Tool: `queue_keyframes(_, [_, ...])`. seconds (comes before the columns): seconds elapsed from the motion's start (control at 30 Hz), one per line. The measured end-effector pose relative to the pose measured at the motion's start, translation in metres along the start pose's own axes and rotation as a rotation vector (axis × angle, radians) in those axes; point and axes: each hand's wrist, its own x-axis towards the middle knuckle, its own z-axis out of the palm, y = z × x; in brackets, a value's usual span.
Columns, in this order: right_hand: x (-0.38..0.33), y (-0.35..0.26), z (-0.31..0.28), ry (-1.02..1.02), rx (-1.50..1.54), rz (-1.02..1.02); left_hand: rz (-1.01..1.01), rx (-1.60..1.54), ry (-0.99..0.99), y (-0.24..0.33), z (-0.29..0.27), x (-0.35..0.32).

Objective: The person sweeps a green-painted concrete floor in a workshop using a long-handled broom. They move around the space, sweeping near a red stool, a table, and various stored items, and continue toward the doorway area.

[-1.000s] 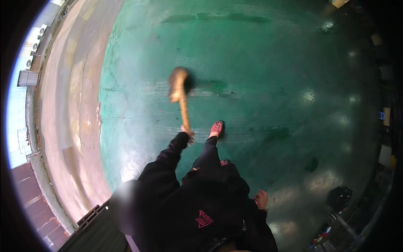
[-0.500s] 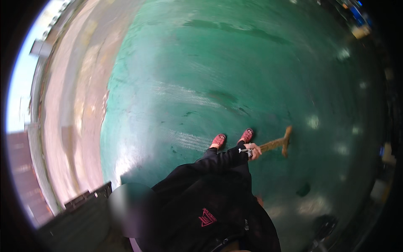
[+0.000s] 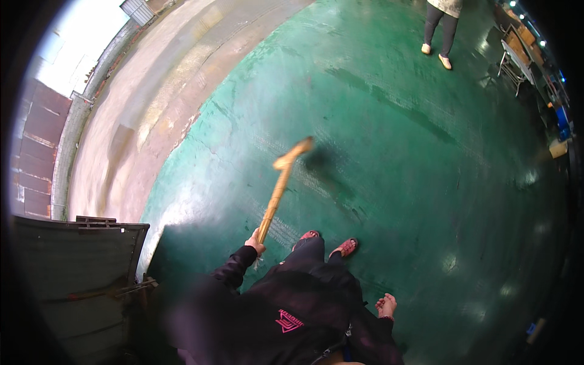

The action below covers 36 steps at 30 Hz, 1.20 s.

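Observation:
My left hand (image 3: 255,243) is closed round the near end of a yellowish-brown wooden stick (image 3: 272,201). The stick slants forward and to the right, above the green floor. Its far end carries a short crosspiece, making a T-shaped head; the tip is slightly blurred. Low at my right side, my right hand (image 3: 385,305) hangs with nothing in it, its fingers loosely bent and apart. My red sandals (image 3: 347,246) stand on the floor between the two hands.
A dark panel-sided structure (image 3: 79,267) stands at the left, with thin rods beside it. Pale concrete ground (image 3: 115,146) borders the green floor (image 3: 401,201). At the far right are another person's legs (image 3: 439,30), a folding-legged table (image 3: 518,53) and cartons.
The stick has swung with my left hand from pointing right to pointing forward at the left. My right hand has come into fuller view. The view has turned, showing another person's legs.

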Motion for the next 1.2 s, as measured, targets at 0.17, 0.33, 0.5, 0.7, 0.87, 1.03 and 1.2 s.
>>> queue_keyframes(0.17, [0.030, -0.034, -0.001, -0.039, -0.113, 0.049, -0.246, -0.796, 0.291, -0.028, 0.009, 0.069])
queue_keyframes(0.33, [0.027, -0.067, 0.030, -0.023, -0.255, 0.099, -0.236, -1.496, 0.134, -0.048, -0.077, 0.184])
queue_keyframes(0.5, [-0.004, -0.111, 0.076, 0.075, -0.314, 0.040, -0.408, -1.952, -0.055, 0.007, -0.117, 0.320])
queue_keyframes(0.7, [-0.039, -0.134, 0.097, 0.129, -0.382, 0.048, -0.248, -0.764, -0.221, 0.127, -0.051, 0.411])
queue_keyframes(0.87, [-0.056, -0.118, 0.102, 0.175, -0.257, 0.101, -0.192, 0.034, -0.072, 0.194, 0.063, 0.395])
queue_keyframes(1.03, [-0.061, -0.091, 0.122, 0.100, -0.290, 0.178, -0.010, 0.395, -0.422, 0.220, 0.159, 0.305])
queue_keyframes(1.2, [-0.043, -0.080, 0.119, 0.058, -0.308, 0.104, 0.208, 0.604, -0.682, 0.291, 0.223, 0.191])
